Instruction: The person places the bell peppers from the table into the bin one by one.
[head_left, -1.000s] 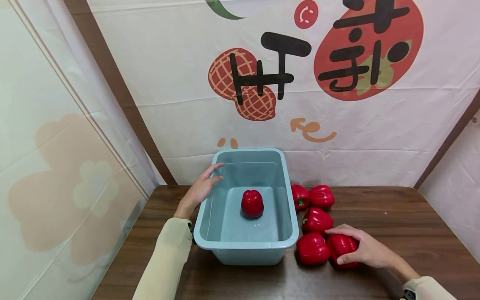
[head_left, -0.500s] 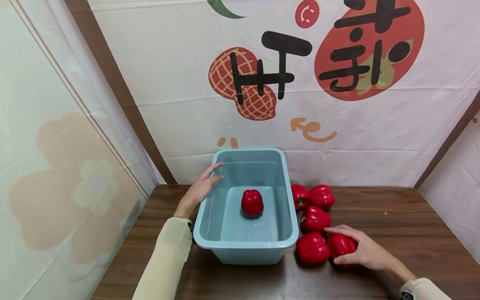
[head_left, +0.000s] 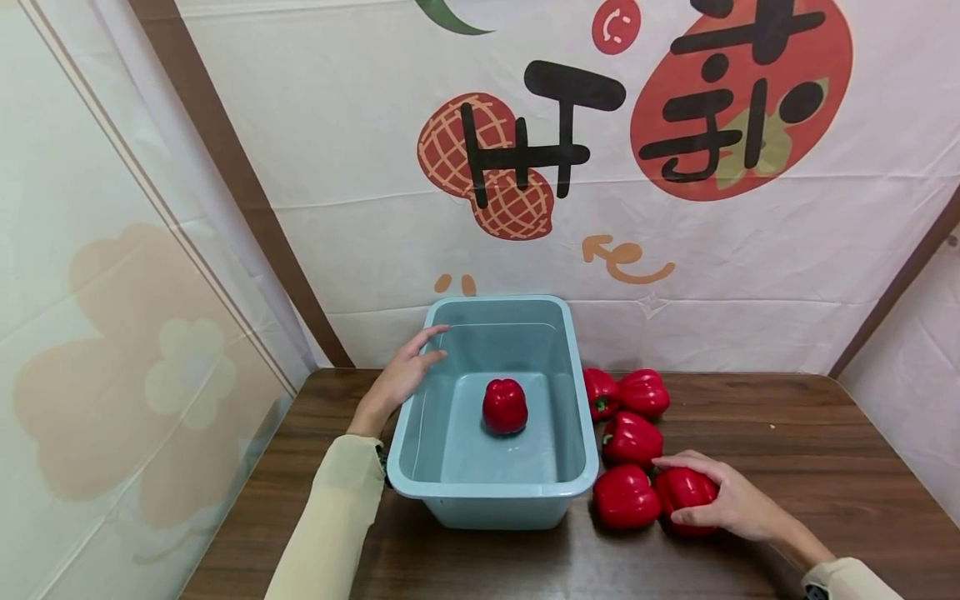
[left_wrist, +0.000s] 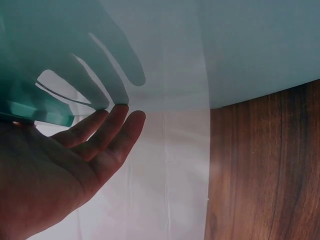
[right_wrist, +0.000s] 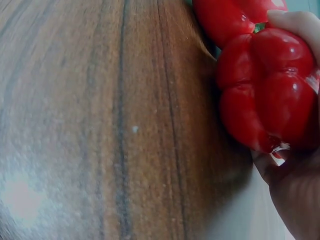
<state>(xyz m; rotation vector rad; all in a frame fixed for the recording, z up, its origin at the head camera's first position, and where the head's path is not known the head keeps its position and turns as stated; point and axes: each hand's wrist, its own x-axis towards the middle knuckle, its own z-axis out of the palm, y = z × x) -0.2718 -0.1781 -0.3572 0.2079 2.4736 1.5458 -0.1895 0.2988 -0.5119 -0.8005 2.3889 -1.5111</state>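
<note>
My left hand holds the left rim of a light blue plastic basin, finger and thumb over the edge. Several fingertips touch the basin's outer wall in the left wrist view. One red bell pepper stands on the basin floor. On the table to the right, my right hand grips another bell pepper, thumb on its near side and fingers on its far side. Its lobed end faces the right wrist camera.
Beside the basin's right wall lie several more bell peppers: one next to the gripped one, one behind it, and two near the back edge. The brown wooden table ends at a printed cloth wall.
The bell pepper behind the gripped one has shifted slightly left. My right hand has moved only a little, still around its bell pepper. The left hand and basin stay put.
</note>
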